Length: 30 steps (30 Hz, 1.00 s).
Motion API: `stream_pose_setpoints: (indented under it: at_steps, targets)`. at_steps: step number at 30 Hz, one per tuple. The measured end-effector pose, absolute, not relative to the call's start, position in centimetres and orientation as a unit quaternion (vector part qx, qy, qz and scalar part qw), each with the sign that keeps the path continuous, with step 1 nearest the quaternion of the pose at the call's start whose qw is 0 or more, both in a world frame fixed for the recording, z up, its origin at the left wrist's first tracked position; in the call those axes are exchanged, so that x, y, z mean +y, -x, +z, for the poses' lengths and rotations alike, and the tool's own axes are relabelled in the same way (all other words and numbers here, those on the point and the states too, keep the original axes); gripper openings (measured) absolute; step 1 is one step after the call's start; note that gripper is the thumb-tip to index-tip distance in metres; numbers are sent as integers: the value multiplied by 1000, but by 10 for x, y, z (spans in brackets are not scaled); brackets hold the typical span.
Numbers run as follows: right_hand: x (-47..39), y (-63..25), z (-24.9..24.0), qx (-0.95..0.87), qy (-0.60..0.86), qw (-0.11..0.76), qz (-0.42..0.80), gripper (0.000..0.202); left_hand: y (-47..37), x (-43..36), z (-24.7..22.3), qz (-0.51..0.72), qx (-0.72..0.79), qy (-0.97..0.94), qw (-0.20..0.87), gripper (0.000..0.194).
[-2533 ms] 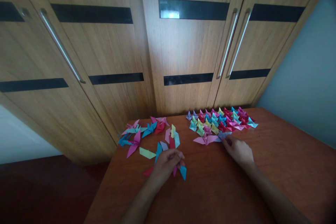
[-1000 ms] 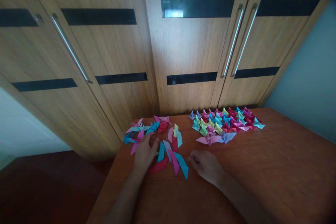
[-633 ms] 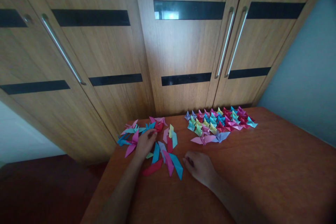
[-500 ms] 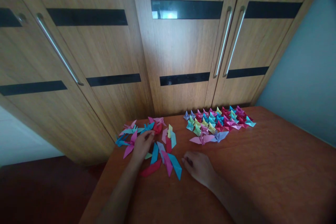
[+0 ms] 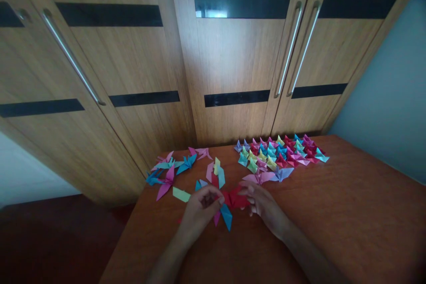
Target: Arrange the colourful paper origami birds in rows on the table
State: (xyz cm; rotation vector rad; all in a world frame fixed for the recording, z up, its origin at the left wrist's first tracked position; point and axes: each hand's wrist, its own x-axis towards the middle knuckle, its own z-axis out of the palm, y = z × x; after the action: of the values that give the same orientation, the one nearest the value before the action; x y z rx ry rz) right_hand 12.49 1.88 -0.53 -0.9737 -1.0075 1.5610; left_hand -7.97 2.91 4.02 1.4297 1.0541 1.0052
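A red paper crane is held up between my two hands, above the table's near middle. My left hand pinches its left end between thumb and fingertips. At its right end, my right hand has its fingers closed on the red paper. Under and around my left hand lie flat folded pieces, among them a blue one and a pale green one. My left hand hides some of these pieces.
On the wooden table, several finished cranes lie loosely at the back left. Rows of small coloured cranes stand close together at the back right. Behind the table is a wooden wardrobe with metal handles.
My left hand has moved right and toward me, bringing the red crane from the back-left group. My right hand has risen slightly and taken hold of its other end.
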Motion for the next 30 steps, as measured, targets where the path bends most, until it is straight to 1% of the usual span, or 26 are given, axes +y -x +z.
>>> stream_pose_setpoints:
  at_steps: [3, 5, 9, 13, 16, 19, 23, 26, 28, 30]
  targets:
    - [19, -123, -4, -448, 414, 472, 636, 36, 75, 27, 35, 402, 441, -604, 528, 17]
    - [19, -122, -3, -463, 431, 470, 615, 33, 75, 28, 31, 395, 439, -607, 532, 15]
    - [20, -122, 0, -476, 449, 481, 583, 35, 78, 29, 27, 366, 463, -632, 502, 26]
    - [19, -124, 1, -502, 460, 470, 563, 34, 78, 26, 33, 296, 475, -705, 435, 13]
    - [18, -123, 0, -519, 453, 463, 557, 32, 77, 23, 36, 282, 468, -736, 400, 14]
    - [16, -121, -1, -534, 440, 446, 567, 30, 76, 22, 34, 273, 464, -741, 401, 15]
    - [13, -121, 3, -545, 430, 420, 584, 31, 77, 23, 28, 272, 439, -722, 461, 13]
    - [10, -124, 3, -514, 400, 430, 626, 29, 78, 24, 28, 292, 404, -662, 560, 16]
    - [9, -126, 1, -468, 365, 442, 673, 27, 78, 23, 31, 299, 366, -608, 638, 20]
    - [7, -127, -2, -409, 330, 458, 717, 26, 79, 20, 34, 307, 334, -566, 688, 21]
